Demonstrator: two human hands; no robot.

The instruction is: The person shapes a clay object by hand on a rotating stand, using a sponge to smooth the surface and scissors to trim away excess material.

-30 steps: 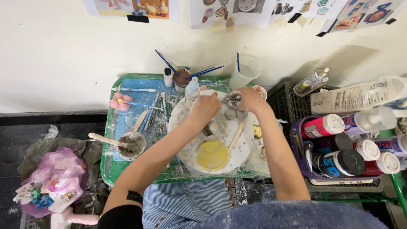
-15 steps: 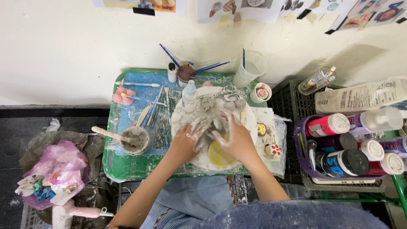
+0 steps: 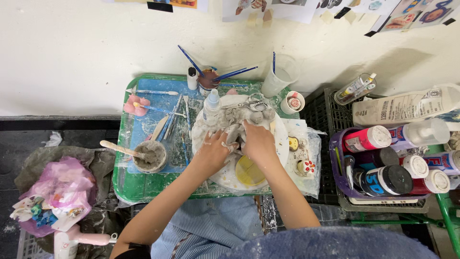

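Both hands meet over a lump of grey clay that sits on a round white turntable near the middle of the green tray on the bench. The left hand presses in from seven o'clock of the clay, its clay-smeared fingers curled against the lump; the right hand comes from five o'clock, its fingers clenched around a strip of the same clay — the two hands touch each other there. A yellow disc lies on the turntable at six o'clock of the hands, just below the right wrist. At nine o'clock of the turntable stands a small bowl of grey slip with a wooden stick resting in it, and loose brushes lie on a blue mat just above it. At twelve o'clock a white squeeze bottle stands close to the clay, with a pot of blue brushes behind it. At three o'clock, well apart, a purple basket holds paint bottles.
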